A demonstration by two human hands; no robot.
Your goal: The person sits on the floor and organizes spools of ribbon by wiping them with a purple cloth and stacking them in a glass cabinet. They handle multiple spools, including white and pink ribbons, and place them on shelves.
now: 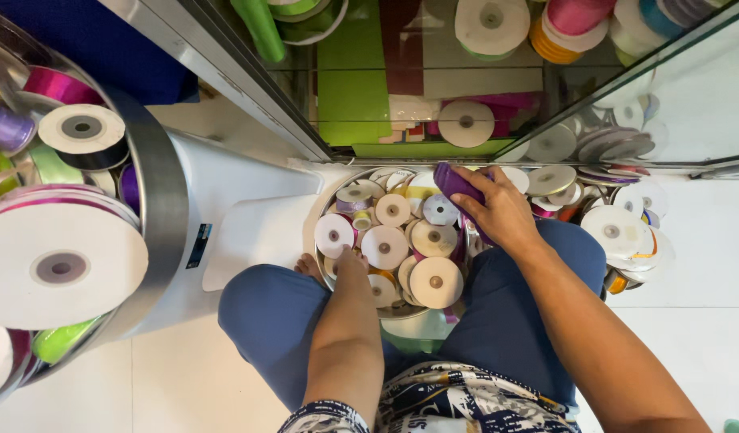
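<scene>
A round metal bowl (321, 210) full of ribbon spools sits on the floor between my knees. My right hand (502, 212) grips a purple ribbon spool (454, 183) over the bowl's far right rim. My left hand (349, 265) reaches down into the bowl's near left side, among white-faced spools such as a large one (436, 281); its fingers are hidden behind the wrist, so what it holds cannot be made out.
A second metal bowl (163, 192) of large spools stands high at the left, on a white stand (249, 232). A glass display case (434, 80) with ribbon and green sheets lies ahead. Several loose spools (622, 232) are heaped on the tiles at right.
</scene>
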